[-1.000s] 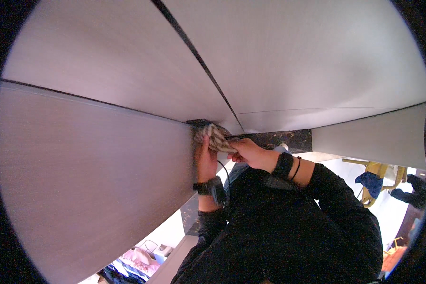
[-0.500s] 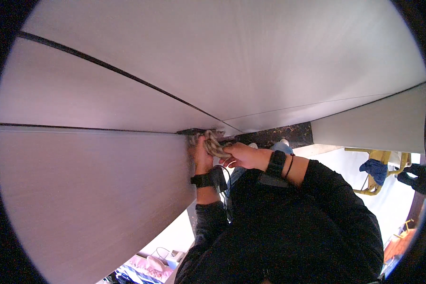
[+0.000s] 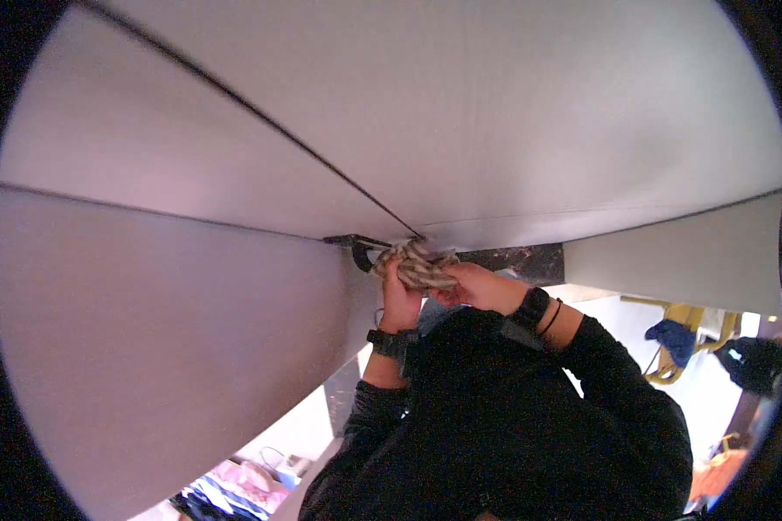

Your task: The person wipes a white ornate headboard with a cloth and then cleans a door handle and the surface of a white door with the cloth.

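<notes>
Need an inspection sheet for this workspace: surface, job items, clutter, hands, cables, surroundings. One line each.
Surface: pale grey panels with dark seams; a dark speckled strip right of the hands.
Job items: striped cloth, bunched, close to a black fitting at the panel edge; contact unclear.
Clutter: pink and striped fabrics lower left; dark blue cloth on a yellow frame, right.
Hands: left hand and right hand both grip the striped cloth; black device on each wrist.
Cables: thin dark curve beside the left wrist, possibly a cable; too small to tell.
Surroundings: bright white area behind the yellow frame; orange item, blurred, lower right.
</notes>
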Motion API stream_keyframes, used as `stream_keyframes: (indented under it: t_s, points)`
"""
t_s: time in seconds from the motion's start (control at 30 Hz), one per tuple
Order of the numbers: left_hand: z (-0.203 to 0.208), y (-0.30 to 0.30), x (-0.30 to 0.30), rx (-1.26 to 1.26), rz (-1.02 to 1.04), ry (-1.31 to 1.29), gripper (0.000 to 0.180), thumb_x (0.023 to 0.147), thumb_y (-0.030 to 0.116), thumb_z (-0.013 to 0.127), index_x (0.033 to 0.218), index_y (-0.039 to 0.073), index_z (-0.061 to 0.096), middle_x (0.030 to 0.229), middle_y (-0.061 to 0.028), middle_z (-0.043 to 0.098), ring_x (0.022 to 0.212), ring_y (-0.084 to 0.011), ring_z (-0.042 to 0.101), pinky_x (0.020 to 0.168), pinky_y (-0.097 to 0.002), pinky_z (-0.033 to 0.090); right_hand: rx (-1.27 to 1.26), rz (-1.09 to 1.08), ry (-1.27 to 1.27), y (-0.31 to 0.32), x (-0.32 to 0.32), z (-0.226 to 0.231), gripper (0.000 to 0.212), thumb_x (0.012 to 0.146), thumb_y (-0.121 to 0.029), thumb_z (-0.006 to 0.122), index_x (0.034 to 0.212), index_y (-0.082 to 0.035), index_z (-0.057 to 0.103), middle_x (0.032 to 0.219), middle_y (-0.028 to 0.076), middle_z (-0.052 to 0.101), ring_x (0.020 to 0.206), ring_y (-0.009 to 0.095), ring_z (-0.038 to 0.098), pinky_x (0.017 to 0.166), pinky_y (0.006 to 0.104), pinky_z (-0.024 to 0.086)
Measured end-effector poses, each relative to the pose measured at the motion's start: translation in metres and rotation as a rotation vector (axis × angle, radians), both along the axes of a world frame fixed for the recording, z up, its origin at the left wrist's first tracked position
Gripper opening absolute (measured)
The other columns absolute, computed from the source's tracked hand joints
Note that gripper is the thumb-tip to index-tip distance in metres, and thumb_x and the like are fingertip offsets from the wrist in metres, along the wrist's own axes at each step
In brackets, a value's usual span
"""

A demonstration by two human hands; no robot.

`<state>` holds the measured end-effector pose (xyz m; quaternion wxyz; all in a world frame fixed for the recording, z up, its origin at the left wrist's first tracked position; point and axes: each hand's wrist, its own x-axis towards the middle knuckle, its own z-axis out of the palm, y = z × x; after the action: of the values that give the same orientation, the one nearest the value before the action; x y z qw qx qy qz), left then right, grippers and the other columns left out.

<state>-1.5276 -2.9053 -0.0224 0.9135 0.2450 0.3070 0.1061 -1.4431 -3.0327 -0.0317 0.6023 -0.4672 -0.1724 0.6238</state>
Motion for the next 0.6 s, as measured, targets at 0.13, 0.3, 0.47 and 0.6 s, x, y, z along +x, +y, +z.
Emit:
stream_keyframes:
  t_s: [0.13, 0.3, 0.47, 0.6]
  points:
    - [-0.014, -0.019, 0.017, -0.11, 0.032, 0.039, 0.033, 0.081, 0.033, 0.037, 0.103, 0.008, 0.043, 0.101, -0.0055, 0.049, 0.093, -0.0214, 0.046, 0.083, -0.0344, 0.036, -0.206, -0.196, 0.423, -0.011, 0.018, 0.009, 0.033, 0.084, -0.029, 0.037, 0.103, -0.002, 0.043, 0.095, 0.009, 0.052, 0.079, 0.017, 0.052, 0.066, 0.0275, 0.045]
    - [-0.027, -0.018, 0.025, 1.246, -0.078, 0.062, 0.034, 0.073, 0.004, 0.049, 0.106, 0.003, 0.039, 0.104, -0.009, 0.046, 0.093, -0.0223, 0.046, 0.083, -0.033, 0.036, -0.327, -0.227, 0.18, -0.005, 0.033, 0.017, 0.031, 0.084, -0.027, 0.034, 0.098, -0.001, 0.046, 0.088, 0.009, 0.054, 0.073, 0.019, 0.052, 0.064, 0.0302, 0.043]
    - [-0.053, -0.035, 0.03, 0.893, 0.028, 0.029, 0.035, 0.069, -0.004, 0.049, 0.102, 0.002, 0.042, 0.101, -0.0121, 0.049, 0.092, -0.0247, 0.048, 0.08, -0.0324, 0.038, -0.393, -0.255, 0.242, -0.008, 0.051, -0.014, 0.031, 0.082, -0.029, 0.04, 0.098, -0.004, 0.047, 0.091, 0.007, 0.053, 0.078, 0.017, 0.052, 0.065, 0.0283, 0.044]
    - [-0.063, 0.004, 0.031, 0.2, 0.268, -0.029, 0.022, 0.075, 0.005, 0.048, 0.097, 0.003, 0.047, 0.094, -0.0091, 0.052, 0.085, -0.0226, 0.051, 0.072, -0.0307, 0.043, -0.509, -0.222, 0.103, 0.035, 0.048, -0.022, 0.032, 0.083, -0.028, 0.036, 0.097, -0.001, 0.046, 0.085, 0.01, 0.054, 0.072, 0.02, 0.052, 0.065, 0.0304, 0.043]
